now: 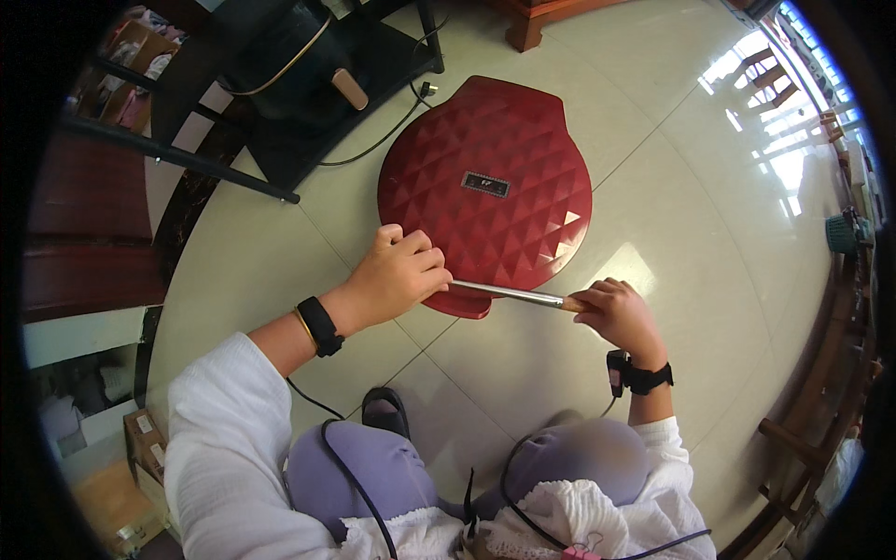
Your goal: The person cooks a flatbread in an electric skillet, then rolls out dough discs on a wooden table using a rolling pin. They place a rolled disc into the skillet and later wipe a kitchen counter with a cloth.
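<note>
A red electric griddle [483,140] with a faceted lid stands closed on the tiled floor before me, its front handle towards me. Above its front edge I hold a thin metal rod [514,292] with a wooden handle, level from hand to hand. My left hand [409,273] is closed round the metal end, over the lid's front left part; its fingers hide that end. My right hand [619,311] grips the wooden handle, to the right of the griddle. What the rod's hidden end looks like, I cannot tell.
At the upper left a black air fryer [280,77] stands on a black metal rack [308,140]. A cable with a plug [428,89] lies between rack and griddle. A wooden furniture leg [523,33] is at the top. Cardboard boxes [143,437] are at the lower left.
</note>
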{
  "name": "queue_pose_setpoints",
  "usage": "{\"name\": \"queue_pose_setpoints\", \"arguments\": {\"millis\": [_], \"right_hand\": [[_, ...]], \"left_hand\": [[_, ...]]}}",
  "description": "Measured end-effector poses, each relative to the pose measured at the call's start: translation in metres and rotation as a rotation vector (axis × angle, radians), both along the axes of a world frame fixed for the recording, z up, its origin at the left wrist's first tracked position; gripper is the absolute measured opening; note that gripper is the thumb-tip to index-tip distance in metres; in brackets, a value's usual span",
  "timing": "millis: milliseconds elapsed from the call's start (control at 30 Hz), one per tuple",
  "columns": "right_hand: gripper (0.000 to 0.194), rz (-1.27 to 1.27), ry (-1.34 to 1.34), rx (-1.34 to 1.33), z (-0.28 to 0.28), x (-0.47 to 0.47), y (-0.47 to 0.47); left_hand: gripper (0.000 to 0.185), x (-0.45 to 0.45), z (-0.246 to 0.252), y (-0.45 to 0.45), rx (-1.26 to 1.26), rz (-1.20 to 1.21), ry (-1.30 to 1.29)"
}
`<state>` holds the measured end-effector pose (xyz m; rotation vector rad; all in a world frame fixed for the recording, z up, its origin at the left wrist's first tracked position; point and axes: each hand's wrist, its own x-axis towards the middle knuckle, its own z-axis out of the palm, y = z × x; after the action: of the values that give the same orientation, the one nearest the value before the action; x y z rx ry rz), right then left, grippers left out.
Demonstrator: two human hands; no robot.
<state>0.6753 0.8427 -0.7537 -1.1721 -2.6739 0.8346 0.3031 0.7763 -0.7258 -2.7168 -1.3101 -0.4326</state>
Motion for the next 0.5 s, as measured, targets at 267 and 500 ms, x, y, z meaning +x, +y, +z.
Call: {"name": "queue_pose_setpoints", "arguments": {"millis": [267, 500], "right_hand": [[0.047, 0.039, -0.125, -0.302, 0.007, -0.006, 0.012], [0.052, -0.001, -0.289, -0.478, 0.011, -0.008, 0.012]], "left_hand": [[0.01, 0.003, -0.003, 0.016, -0.12, -0.094, 0.014], [0.009, 0.003, -0.008, 0.024, -0.191, -0.134, 0.029]]}}
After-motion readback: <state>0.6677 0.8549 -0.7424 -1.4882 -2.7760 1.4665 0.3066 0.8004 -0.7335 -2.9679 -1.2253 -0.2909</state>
